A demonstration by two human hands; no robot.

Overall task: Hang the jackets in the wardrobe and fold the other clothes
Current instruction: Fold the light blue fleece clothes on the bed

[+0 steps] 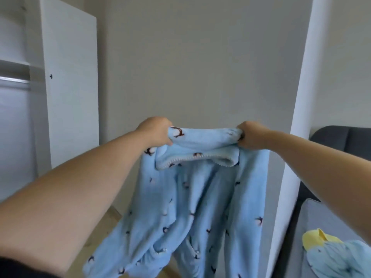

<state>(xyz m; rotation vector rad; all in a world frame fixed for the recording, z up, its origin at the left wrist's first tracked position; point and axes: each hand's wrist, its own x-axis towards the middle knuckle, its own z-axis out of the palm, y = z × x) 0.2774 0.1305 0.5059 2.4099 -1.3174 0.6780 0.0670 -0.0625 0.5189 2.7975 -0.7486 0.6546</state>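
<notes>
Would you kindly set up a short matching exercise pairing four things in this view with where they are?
Things:
1. blue fleece garment
2. wardrobe rail
3. yellow cloth
4. dark sofa

Places:
A. lower right corner
B. far left
C. held up between left hand and right hand
D. right edge, behind the right forearm

Pairs: 1-C, 2-B, 3-A, 4-D

One view only, head-worn wide-angle. Looks forward and slightly down along both outstretched arms toward a plain wall (200, 67). Close range: forearms fill the lower corners. Edges bend with lens distortion; wardrobe (68, 87) sits at the left margin, sofa (339, 137) at the right. No second view to overlap.
</notes>
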